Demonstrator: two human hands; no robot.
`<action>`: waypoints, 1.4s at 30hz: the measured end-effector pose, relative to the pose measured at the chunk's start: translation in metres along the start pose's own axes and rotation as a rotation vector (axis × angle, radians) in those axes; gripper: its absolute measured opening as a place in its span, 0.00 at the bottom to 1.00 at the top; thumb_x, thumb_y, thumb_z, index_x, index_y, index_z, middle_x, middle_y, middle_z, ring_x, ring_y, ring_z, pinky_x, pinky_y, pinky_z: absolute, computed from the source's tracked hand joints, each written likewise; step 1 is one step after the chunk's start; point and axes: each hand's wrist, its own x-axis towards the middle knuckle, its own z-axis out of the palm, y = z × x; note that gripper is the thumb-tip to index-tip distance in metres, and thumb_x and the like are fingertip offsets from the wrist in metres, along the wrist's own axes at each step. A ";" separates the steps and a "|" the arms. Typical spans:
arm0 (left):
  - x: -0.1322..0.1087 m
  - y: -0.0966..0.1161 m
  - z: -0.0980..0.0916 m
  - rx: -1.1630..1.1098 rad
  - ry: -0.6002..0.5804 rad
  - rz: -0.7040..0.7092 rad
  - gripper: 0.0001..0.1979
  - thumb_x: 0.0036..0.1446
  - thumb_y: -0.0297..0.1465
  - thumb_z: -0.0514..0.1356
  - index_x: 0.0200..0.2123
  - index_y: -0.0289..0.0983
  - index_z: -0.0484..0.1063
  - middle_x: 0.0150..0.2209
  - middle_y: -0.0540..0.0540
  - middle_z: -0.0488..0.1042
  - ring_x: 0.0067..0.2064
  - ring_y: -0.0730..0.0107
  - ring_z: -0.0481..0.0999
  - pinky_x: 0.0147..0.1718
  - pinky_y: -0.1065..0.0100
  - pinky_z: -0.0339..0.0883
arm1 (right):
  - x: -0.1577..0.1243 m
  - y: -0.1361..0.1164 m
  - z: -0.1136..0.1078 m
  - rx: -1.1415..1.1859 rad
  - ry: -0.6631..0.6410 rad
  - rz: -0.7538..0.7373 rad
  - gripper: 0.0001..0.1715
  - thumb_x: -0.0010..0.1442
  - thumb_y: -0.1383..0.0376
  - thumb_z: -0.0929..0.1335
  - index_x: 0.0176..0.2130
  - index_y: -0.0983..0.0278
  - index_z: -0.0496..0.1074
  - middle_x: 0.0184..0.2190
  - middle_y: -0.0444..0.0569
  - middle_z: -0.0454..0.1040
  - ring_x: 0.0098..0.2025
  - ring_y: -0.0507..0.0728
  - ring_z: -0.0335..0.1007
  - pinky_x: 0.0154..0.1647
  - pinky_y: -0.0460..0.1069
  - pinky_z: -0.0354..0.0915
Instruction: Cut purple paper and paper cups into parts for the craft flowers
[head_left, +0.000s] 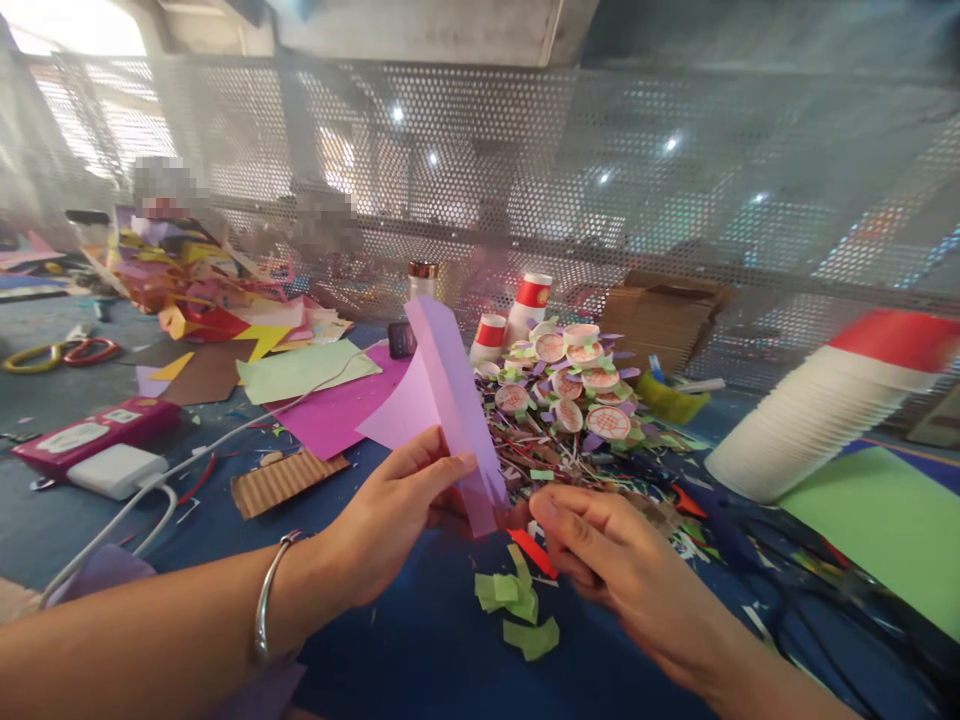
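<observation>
My left hand [405, 500] pinches a folded sheet of light purple paper [454, 400] between thumb and fingers, and the sheet stands up tilted. My right hand [600, 560] is closed just right of the paper's lower end. What its fingers hold is hidden and blurred. Close by its fingertips shows a bright red piece [534, 552], whose kind I cannot make out. Small green paper scraps [517, 600] lie on the blue table below, between both hands. Behind the purple sheet rises a heap of small decorated paper-cup pieces [570, 385].
Stacked white paper cups [817, 410] lean at the right beside a green sheet [885, 530]. Corrugated cardboard [289, 482], a power bank [97, 435], a white cable and scissors [64, 352] lie left. A cardboard box [660, 315] stands behind. Magenta paper [322, 410] lies mid-left.
</observation>
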 end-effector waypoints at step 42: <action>0.000 -0.006 0.003 -0.048 -0.075 0.070 0.11 0.64 0.34 0.59 0.40 0.32 0.75 0.37 0.42 0.80 0.38 0.68 0.78 0.42 0.67 0.72 | 0.000 0.006 0.011 0.174 0.145 0.080 0.29 0.58 0.42 0.69 0.26 0.62 0.61 0.16 0.35 0.53 0.19 0.47 0.41 0.19 0.46 0.37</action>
